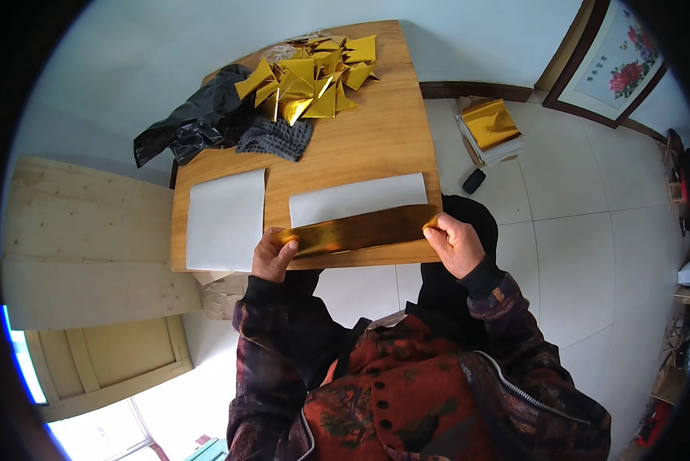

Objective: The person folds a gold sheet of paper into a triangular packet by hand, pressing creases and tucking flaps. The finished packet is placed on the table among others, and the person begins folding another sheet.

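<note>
A glossy gold foil strip (364, 230), long and narrow, is spread between both hands at the table's near edge, its right end slightly farther off. The left hand (273, 255) pinches its left end, thumb uppermost and fingers curled; the right hand (456, 244) grips its right end likewise, forearm angled inward. Just beyond lies a smooth white sheet (353, 194); a second white sheet (223, 219) lies left. The wood-grained table (383, 142) bears, at its far end, angular folded gold pieces (303, 77), a crumpled black plastic bag (199, 115) and a textured grey cloth (276, 138).
</note>
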Demonstrator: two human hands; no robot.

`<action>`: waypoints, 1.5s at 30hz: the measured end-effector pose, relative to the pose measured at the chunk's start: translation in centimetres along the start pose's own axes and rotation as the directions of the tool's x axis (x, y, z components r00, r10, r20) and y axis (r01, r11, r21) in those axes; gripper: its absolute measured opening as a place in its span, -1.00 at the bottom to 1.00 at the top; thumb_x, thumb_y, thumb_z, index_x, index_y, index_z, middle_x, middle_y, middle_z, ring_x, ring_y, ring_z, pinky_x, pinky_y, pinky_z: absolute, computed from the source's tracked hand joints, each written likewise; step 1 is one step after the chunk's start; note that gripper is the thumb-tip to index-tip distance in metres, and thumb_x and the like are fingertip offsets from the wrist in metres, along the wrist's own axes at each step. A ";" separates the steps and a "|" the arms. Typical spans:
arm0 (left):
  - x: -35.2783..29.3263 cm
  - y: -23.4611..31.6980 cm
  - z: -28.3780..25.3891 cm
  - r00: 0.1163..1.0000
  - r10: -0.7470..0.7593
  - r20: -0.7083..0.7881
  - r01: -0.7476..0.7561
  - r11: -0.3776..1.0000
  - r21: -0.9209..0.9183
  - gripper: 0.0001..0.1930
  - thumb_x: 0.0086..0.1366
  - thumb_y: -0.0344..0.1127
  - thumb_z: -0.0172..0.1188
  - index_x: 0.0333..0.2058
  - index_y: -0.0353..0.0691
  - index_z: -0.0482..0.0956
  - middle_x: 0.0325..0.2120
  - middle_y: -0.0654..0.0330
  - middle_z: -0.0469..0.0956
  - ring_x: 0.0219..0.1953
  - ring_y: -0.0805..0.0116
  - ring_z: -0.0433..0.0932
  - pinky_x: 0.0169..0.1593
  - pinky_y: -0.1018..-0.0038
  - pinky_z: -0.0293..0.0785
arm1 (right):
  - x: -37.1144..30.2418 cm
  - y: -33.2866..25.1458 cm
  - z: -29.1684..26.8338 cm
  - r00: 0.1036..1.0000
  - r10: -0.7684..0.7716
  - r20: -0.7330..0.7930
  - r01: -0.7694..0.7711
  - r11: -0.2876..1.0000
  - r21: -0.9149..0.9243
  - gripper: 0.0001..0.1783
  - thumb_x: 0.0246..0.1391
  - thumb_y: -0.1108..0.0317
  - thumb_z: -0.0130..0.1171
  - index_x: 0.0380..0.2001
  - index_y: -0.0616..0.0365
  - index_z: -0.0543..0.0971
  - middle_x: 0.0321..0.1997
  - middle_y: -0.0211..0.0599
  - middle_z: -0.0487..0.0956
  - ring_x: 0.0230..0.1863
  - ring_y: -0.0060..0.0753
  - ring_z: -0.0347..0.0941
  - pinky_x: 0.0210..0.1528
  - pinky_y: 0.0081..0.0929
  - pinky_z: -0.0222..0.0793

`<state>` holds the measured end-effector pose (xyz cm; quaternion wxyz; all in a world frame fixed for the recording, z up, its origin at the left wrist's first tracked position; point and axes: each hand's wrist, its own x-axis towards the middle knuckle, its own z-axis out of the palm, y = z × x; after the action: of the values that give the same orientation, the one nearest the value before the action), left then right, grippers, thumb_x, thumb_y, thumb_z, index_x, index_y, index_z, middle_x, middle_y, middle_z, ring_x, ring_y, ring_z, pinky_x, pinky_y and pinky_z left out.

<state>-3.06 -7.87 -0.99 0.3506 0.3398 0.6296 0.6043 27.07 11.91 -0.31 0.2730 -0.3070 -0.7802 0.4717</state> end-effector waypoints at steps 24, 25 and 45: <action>2.2 -0.4 3.1 0.958 0.029 -0.287 0.162 0.770 0.618 -0.79 0.26 -0.35 0.19 -0.40 -0.31 0.36 -0.56 0.05 0.57 -0.51 0.39 0.56 -0.41 0.46 0.43 | 1.6 -0.8 2.3 0.975 0.068 -0.213 -0.120 0.963 -0.241 -0.89 0.13 0.52 0.14 -0.31 0.21 0.41 -0.59 -0.15 0.52 -0.61 -0.28 0.48 -0.54 -0.46 0.33; 2.2 -0.2 3.1 0.958 0.031 -0.286 0.166 0.754 0.636 -0.79 0.26 -0.35 0.19 -0.41 -0.31 0.35 -0.56 0.04 0.57 -0.51 0.36 0.56 -0.41 0.45 0.42 | 1.6 -0.9 2.4 0.970 0.060 -0.235 -0.116 0.966 -0.232 -0.88 0.12 0.53 0.14 -0.28 0.20 0.42 -0.59 -0.15 0.51 -0.60 -0.25 0.49 -0.53 -0.46 0.34; 2.6 0.7 3.5 0.953 -0.003 -0.301 0.226 0.669 0.708 -0.82 0.29 -0.35 0.17 -0.35 -0.33 0.40 -0.54 -0.01 0.59 -0.51 0.31 0.60 -0.39 0.46 0.46 | 2.7 -0.3 2.5 0.978 0.041 -0.204 -0.093 0.963 -0.252 -0.90 0.09 0.57 0.15 -0.31 0.21 0.48 -0.45 -0.14 0.54 -0.48 -0.14 0.53 -0.45 -0.45 0.41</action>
<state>-1.44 -3.76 -0.43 0.1310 0.3239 0.8816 0.3173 23.39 12.37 -0.64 0.2903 -0.4115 -0.7935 0.3417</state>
